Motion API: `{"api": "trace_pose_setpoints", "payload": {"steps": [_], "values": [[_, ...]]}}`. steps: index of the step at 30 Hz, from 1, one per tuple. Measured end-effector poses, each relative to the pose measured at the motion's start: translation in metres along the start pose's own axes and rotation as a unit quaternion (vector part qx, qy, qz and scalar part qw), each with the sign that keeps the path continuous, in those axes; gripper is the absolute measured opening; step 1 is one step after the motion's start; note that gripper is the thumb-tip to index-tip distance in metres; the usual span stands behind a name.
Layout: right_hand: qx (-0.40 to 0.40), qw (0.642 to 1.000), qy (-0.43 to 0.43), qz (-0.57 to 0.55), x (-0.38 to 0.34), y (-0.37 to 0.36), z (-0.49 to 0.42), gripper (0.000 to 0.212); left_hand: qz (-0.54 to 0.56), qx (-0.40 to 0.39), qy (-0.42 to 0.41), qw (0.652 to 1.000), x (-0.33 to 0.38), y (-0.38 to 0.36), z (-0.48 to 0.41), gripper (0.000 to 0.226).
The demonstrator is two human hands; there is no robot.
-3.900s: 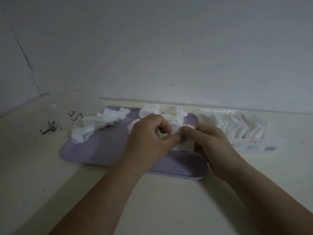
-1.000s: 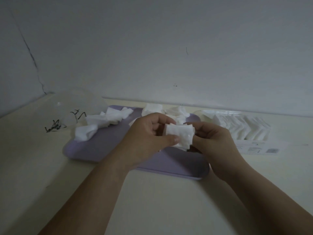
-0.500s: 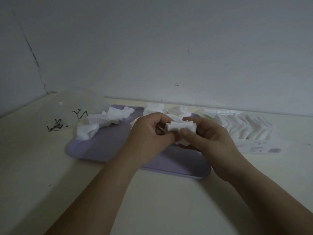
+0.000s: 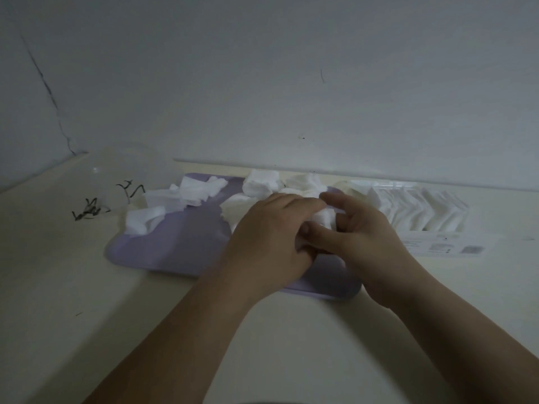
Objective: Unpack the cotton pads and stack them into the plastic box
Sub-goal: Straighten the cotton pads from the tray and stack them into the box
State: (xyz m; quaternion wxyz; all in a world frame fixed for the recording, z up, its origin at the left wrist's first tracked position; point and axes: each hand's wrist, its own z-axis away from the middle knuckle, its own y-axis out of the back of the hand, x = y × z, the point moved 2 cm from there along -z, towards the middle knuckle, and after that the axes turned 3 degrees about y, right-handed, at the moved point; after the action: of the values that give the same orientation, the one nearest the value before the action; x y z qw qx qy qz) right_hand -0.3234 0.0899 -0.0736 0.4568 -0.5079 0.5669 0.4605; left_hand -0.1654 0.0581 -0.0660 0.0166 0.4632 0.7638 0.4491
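A small stack of white cotton pads sits squeezed between my left hand and my right hand, low over the right part of a lilac tray. My fingers cover most of the stack. Loose cotton pads lie in heaps along the tray's far side. A clear plastic box stands right of the tray, with several pads upright in a row inside it.
A clear plastic lid or bag lies at the far left beside black twist ties. A printed label sheet lies in front of the box. The wall runs close behind everything.
Both hands have lowered the held stack of pads from mid-air toward the tray, and my left hand has closed over its top.
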Motion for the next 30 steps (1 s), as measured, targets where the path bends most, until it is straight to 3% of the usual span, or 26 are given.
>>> {"api": "trace_pose_setpoints", "payload": {"steps": [4,7,9,13,16,19,21,27,30], "values": [[-0.049,0.996,-0.023,-0.076,0.0,-0.001,0.003,0.025,0.06,-0.034,0.017,0.997,-0.001,0.001,0.002,0.066],[-0.033,0.998,-0.023,-0.042,0.005,0.001,0.002,0.019,0.148,-0.085,0.021,0.985,0.001,0.004,0.004,0.07],[-0.012,0.999,-0.02,-0.03,0.008,0.003,-0.001,0.021,0.195,-0.069,0.08,0.975,-0.004,0.015,0.002,0.061],[0.04,0.999,-0.011,-0.03,0.013,0.007,-0.003,0.009,0.094,0.072,0.218,0.969,-0.045,0.036,-0.004,0.031],[0.054,0.998,-0.004,-0.018,0.017,0.005,-0.005,0.006,0.015,0.015,0.297,0.955,-0.065,0.04,0.001,0.022],[0.058,0.998,0.004,-0.012,0.018,0.003,-0.005,0.008,-0.02,-0.071,0.29,0.954,-0.065,0.033,0.006,0.004],[0.057,0.998,0.006,-0.01,0.019,0.004,-0.005,0.009,-0.054,-0.091,0.271,0.957,-0.063,0.024,0.007,0.026],[0.077,0.997,-0.002,-0.014,0.021,0.003,-0.007,0.012,-0.009,-0.054,0.256,0.965,-0.062,0.013,0.006,0.03],[0.08,0.996,-0.004,-0.027,0.023,0.004,-0.008,0.019,0.04,0.005,0.268,0.962,-0.059,0.017,0.003,0.026]]}}
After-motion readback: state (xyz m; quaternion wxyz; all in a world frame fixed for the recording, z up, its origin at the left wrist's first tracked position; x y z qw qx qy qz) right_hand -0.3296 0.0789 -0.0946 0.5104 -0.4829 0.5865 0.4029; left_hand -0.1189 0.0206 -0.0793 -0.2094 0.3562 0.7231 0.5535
